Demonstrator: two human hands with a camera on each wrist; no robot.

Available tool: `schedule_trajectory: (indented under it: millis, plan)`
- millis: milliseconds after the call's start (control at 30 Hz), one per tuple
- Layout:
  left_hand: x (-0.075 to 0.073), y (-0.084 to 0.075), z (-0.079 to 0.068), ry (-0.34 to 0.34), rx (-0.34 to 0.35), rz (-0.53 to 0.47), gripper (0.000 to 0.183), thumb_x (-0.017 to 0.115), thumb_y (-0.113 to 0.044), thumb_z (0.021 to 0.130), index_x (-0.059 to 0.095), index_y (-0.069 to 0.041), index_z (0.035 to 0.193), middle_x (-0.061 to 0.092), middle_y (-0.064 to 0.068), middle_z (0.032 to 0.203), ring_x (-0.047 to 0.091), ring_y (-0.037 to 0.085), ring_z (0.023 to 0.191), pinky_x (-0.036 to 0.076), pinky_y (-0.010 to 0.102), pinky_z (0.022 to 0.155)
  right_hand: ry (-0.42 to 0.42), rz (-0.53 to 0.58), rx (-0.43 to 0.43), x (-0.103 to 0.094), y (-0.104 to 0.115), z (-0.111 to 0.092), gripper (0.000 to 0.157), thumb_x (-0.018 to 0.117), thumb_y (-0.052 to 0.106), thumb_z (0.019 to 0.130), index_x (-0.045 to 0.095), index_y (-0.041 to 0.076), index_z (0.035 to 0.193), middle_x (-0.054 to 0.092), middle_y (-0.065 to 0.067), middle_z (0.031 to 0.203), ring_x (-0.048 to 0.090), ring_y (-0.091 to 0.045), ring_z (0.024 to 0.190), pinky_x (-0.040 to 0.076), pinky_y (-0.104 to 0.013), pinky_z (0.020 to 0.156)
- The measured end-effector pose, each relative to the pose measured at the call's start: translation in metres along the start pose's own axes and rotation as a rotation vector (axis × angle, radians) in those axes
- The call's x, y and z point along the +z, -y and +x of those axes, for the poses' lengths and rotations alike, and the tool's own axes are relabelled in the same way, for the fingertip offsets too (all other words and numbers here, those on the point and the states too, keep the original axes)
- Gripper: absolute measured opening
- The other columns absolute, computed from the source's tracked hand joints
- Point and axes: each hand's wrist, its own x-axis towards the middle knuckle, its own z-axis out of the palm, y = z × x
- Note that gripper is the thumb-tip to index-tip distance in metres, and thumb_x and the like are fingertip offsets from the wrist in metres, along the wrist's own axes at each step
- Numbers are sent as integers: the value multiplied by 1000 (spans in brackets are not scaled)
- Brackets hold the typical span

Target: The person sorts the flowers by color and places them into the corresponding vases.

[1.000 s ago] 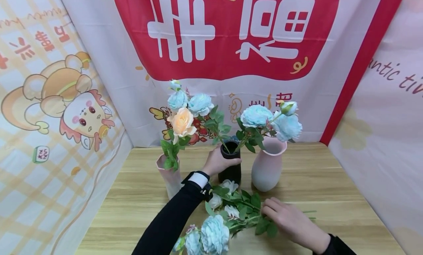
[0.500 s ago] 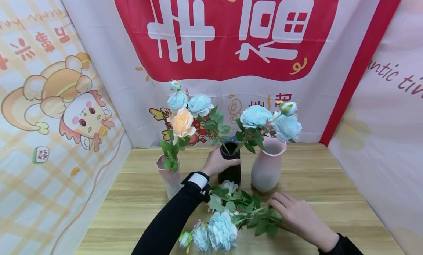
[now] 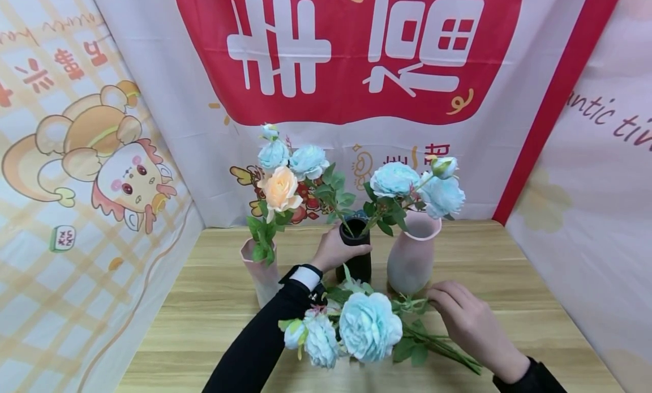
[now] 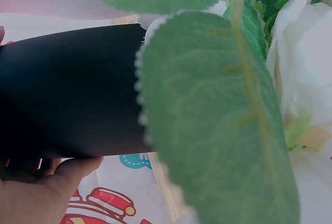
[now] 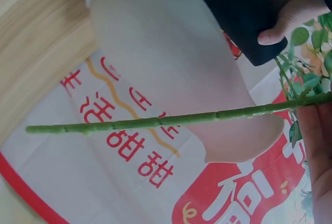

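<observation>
My left hand (image 3: 333,250) grips the upper part of a black vase (image 3: 356,268), thumb across its front. Artificial blue flowers (image 3: 394,179) on leafy stems lean out of its mouth to both sides. In front of it, my right hand (image 3: 468,322) pinches the stem of a blue peony spray (image 3: 370,327), its blooms to the left, overlapping my left forearm. The right wrist view shows the bare green stem (image 5: 155,122) sticking out past my fingers. A white flower (image 4: 306,63) and a large leaf (image 4: 212,99) fill the near side of the left wrist view.
A pink-and-grey vase (image 3: 411,263) stands right of the black one. On the left, a slim pink vase (image 3: 262,274) holds a peach rose (image 3: 280,189). Loose green stems (image 3: 453,350) lie on the wooden table (image 3: 530,291). Printed cloths enclose the back and sides.
My right hand has moved right and slightly up, and the blue peony spray has risen off the heap and swung to the right. The left hand stays on the black vase.
</observation>
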Motion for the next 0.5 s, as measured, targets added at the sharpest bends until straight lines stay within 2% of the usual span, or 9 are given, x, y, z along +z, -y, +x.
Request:
schedule_trajectory:
  millis: [133, 300, 433, 500]
  plan:
    - [1, 1, -1, -9, -3, 22, 87, 83, -56, 70, 51, -10, 137, 60, 7, 123, 57, 23, 112, 47, 41, 91, -42, 24, 44, 1, 4, 5, 33, 47, 21, 106, 69, -1, 95, 63, -8, 96, 61, -21, 80, 51, -26, 67]
    - [1, 1, 0, -16, 35, 43, 82, 84, -53, 71, 55, -11, 134, 60, 6, 124, 57, 24, 112, 46, 41, 92, -99, 78, 104, 4, 9, 14, 34, 50, 22, 105, 69, -4, 95, 64, -10, 94, 61, -22, 81, 48, -20, 76]
    - [2, 0, -1, -33, 63, 73, 78, 82, -51, 73, 56, -9, 133, 61, 11, 123, 58, 29, 111, 47, 41, 91, -130, 115, 136, 3, 14, 24, 35, 49, 23, 105, 68, -5, 95, 63, -11, 93, 60, -22, 82, 47, -17, 80]
    - [-3, -15, -10, -32, 56, 97, 75, 79, -51, 75, 57, -5, 131, 63, 12, 116, 62, 30, 103, 49, 38, 85, -144, 133, 149, 3, 17, 28, 35, 49, 23, 105, 68, -5, 96, 63, -11, 93, 60, -20, 82, 47, -17, 79]
